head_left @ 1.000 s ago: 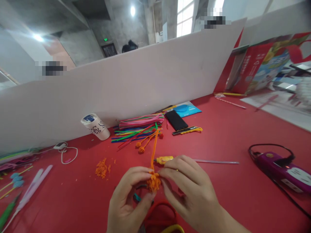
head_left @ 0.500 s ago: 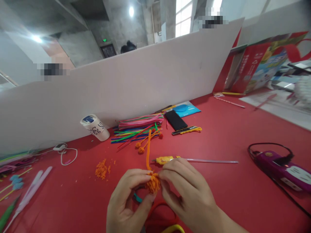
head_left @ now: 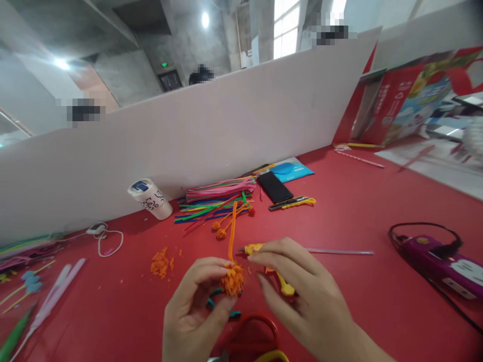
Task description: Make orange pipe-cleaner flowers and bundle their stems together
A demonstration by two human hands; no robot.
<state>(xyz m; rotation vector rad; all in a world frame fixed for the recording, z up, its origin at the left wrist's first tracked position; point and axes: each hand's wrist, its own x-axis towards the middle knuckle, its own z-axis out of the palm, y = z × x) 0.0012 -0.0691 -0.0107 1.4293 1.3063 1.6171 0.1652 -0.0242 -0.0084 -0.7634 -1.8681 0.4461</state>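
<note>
Between the fingertips and thumb of my left hand (head_left: 199, 306) is an orange pipe-cleaner flower (head_left: 233, 279) with a fluffy round head. Its orange stem (head_left: 232, 231) points up and away from me. My right hand (head_left: 302, 291) is apart from the flower, just to its right, with fingers and thumb spread and nothing visible between them. Beyond and partly behind that hand lies a yellow glue gun (head_left: 253, 249) with a clear glue stick (head_left: 339, 251). Another yellow-handled tool (head_left: 286, 285) shows under the right hand. Red-and-yellow-handled scissors (head_left: 260, 327) lie below both hands.
Orange fluff (head_left: 160, 262) lies left of the hands. Pipe cleaners (head_left: 219, 193), a white cup (head_left: 151, 198), a black phone (head_left: 275, 187) and a yellow utility knife (head_left: 292, 202) lie along the white partition (head_left: 226, 125). A purple power strip (head_left: 433, 261) sits at right.
My right hand has let go of the flower head and moved right, its fingers opening. My left hand still holds the flower, whose head now shows more fully.
</note>
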